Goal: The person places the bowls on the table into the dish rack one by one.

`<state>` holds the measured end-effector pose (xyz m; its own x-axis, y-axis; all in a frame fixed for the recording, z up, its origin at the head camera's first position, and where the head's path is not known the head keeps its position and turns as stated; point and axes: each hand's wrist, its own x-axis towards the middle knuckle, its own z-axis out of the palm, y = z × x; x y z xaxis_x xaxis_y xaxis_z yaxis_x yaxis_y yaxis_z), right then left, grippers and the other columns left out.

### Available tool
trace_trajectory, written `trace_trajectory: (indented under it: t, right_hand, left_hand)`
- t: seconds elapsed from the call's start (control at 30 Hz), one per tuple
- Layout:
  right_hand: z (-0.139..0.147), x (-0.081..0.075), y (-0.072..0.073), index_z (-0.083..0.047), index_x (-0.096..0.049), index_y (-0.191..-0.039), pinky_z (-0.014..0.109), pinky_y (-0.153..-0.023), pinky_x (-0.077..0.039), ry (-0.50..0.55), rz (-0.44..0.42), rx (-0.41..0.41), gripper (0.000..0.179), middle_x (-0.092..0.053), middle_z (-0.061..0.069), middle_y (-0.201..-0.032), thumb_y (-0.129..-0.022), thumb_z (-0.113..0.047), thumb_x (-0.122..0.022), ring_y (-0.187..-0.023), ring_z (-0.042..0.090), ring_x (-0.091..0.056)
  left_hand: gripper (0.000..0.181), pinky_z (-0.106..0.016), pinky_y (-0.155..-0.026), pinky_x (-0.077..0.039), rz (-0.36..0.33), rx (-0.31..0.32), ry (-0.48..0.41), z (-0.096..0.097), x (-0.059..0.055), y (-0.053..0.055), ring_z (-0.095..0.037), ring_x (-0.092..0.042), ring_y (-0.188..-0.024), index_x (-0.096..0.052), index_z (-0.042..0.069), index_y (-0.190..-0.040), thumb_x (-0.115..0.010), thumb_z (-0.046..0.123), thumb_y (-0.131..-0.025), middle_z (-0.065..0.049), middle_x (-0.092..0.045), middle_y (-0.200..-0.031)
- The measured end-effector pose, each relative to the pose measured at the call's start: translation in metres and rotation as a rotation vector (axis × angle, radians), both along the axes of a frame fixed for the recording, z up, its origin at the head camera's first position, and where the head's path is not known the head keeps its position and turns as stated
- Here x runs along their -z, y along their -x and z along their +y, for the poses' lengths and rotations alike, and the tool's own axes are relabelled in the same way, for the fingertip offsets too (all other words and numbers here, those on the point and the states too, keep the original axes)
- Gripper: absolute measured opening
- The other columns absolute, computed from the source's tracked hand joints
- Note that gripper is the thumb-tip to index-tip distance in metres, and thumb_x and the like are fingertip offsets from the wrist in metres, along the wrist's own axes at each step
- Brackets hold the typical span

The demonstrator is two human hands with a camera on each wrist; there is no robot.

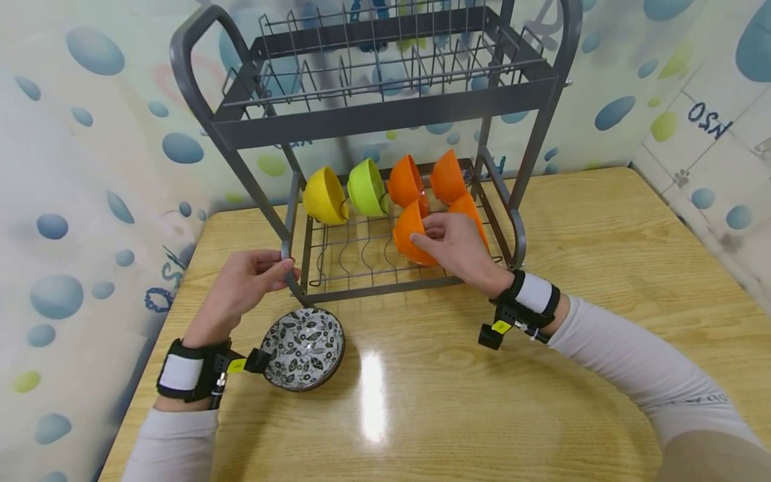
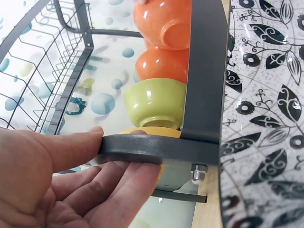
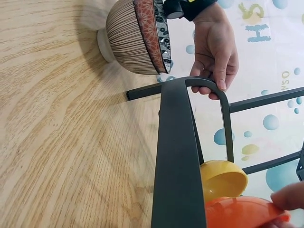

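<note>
My left hand (image 1: 243, 284) grips the curved side rail (image 2: 142, 148) of a dark grey two-tier dish rack (image 1: 385, 119), thumb above and fingers beneath. My right hand (image 1: 460, 248) pinches the rim of an orange bowl (image 1: 407, 235) standing tilted in the front of the lower tier. Partly behind that hand is another orange bowl (image 1: 471, 211). Along the back row stand a yellow bowl (image 1: 324, 195), a green bowl (image 1: 366, 189) and two orange bowls (image 1: 447, 177), all on their sides. By my left wrist sits a bowl with a black-and-white floral inside (image 1: 303, 348).
The rack stands on a wooden table (image 1: 434, 395) against a wall with blue and green spots (image 1: 96, 50). Its wire upper tier (image 1: 373, 73) overhangs the lower bowls. In the right wrist view, the floral bowl's outside (image 3: 130, 38) has brown stripes and a red band.
</note>
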<state>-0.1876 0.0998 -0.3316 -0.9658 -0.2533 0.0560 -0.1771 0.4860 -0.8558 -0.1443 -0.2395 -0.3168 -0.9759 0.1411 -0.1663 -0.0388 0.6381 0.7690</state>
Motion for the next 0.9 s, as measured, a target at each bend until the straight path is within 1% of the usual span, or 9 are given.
trace_trajectory:
  t: [0.2,0.37,0.43,0.57,0.63,0.7,0.77,0.87,0.9]
  right_hand:
    - [0.004,-0.002,-0.002,-0.006,-0.065,-0.118,0.036,-0.089,-0.054,0.019,-0.022,-0.020,0.034,-0.068,0.009,-0.115,-0.092,-0.027,-0.063,-0.103,0.020,-0.066]
    - [0.017,-0.010,-0.004,-0.007,-0.066,-0.117,0.035,-0.086,-0.055,0.040,0.011,-0.021,0.034,-0.068,0.008,-0.115,-0.092,-0.030,-0.063,-0.101,0.019,-0.066]
    - [0.025,-0.016,-0.006,-0.007,-0.067,-0.116,0.032,-0.083,-0.056,0.044,0.051,-0.001,0.034,-0.070,0.008,-0.112,-0.091,-0.031,-0.064,-0.098,0.018,-0.068]
    - [0.044,-0.028,-0.012,-0.005,-0.068,-0.112,0.024,-0.078,-0.056,0.095,0.120,0.049,0.033,-0.072,0.012,-0.107,-0.089,-0.029,-0.066,-0.092,0.018,-0.071]
    - [0.055,-0.034,-0.015,-0.005,-0.068,-0.112,0.020,-0.076,-0.055,0.115,0.133,0.080,0.032,-0.072,0.014,-0.107,-0.089,-0.028,-0.067,-0.090,0.017,-0.071]
    - [0.068,-0.038,-0.018,-0.006,-0.068,-0.112,0.017,-0.076,-0.054,0.108,0.144,0.108,0.033,-0.072,0.013,-0.107,-0.089,-0.029,-0.067,-0.089,0.014,-0.070]
    - [0.080,-0.039,-0.021,-0.008,-0.068,-0.112,0.015,-0.076,-0.053,0.075,0.163,0.143,0.033,-0.072,0.009,-0.106,-0.089,-0.031,-0.066,-0.088,0.007,-0.069]
    - [0.099,-0.035,-0.020,-0.013,-0.070,-0.111,0.014,-0.076,-0.051,0.014,0.216,0.204,0.033,-0.073,-0.003,-0.100,-0.088,-0.036,-0.067,-0.085,0.000,-0.066]
    - [0.105,-0.034,-0.020,-0.013,-0.070,-0.111,0.013,-0.076,-0.050,0.009,0.226,0.223,0.033,-0.073,-0.007,-0.098,-0.088,-0.036,-0.067,-0.085,-0.001,-0.065]
  left_hand:
    - [0.044,-0.033,-0.088,-0.054,-0.009,-0.007,0.012,0.001,0.001,0.002,-0.020,-0.064,-0.097,-0.063,0.005,-0.118,-0.050,0.041,-0.097,-0.012,-0.069,-0.113]
    - [0.045,-0.030,-0.087,-0.054,-0.017,-0.008,0.012,0.002,0.002,0.003,-0.019,-0.064,-0.096,-0.062,0.004,-0.119,-0.050,0.041,-0.097,-0.011,-0.069,-0.113]
    - [0.045,-0.030,-0.087,-0.054,-0.019,-0.006,0.011,0.001,0.002,0.002,-0.020,-0.064,-0.097,-0.062,0.004,-0.119,-0.050,0.041,-0.097,-0.012,-0.069,-0.113]
    - [0.043,-0.032,-0.088,-0.055,-0.016,-0.004,0.011,0.001,0.002,0.002,-0.020,-0.064,-0.097,-0.062,0.006,-0.118,-0.050,0.041,-0.097,-0.012,-0.069,-0.113]
    - [0.042,-0.032,-0.087,-0.055,-0.014,-0.004,0.011,0.001,0.002,0.002,-0.021,-0.064,-0.097,-0.062,0.006,-0.118,-0.050,0.041,-0.097,-0.012,-0.069,-0.113]
    - [0.042,-0.030,-0.087,-0.055,-0.011,-0.002,0.011,0.001,0.002,0.002,-0.020,-0.064,-0.097,-0.062,0.006,-0.118,-0.050,0.041,-0.097,-0.012,-0.069,-0.113]
    - [0.043,-0.029,-0.086,-0.055,-0.006,0.000,0.010,0.001,0.002,0.002,-0.020,-0.064,-0.097,-0.062,0.006,-0.118,-0.050,0.041,-0.097,-0.012,-0.069,-0.113]
    - [0.044,-0.028,-0.086,-0.055,-0.001,0.003,0.008,0.001,0.001,0.001,-0.020,-0.065,-0.097,-0.062,0.004,-0.119,-0.050,0.041,-0.097,-0.012,-0.069,-0.113]
    - [0.045,-0.028,-0.086,-0.055,-0.002,0.004,0.007,0.001,0.001,0.000,-0.019,-0.064,-0.097,-0.062,0.004,-0.119,-0.050,0.041,-0.097,-0.012,-0.069,-0.113]
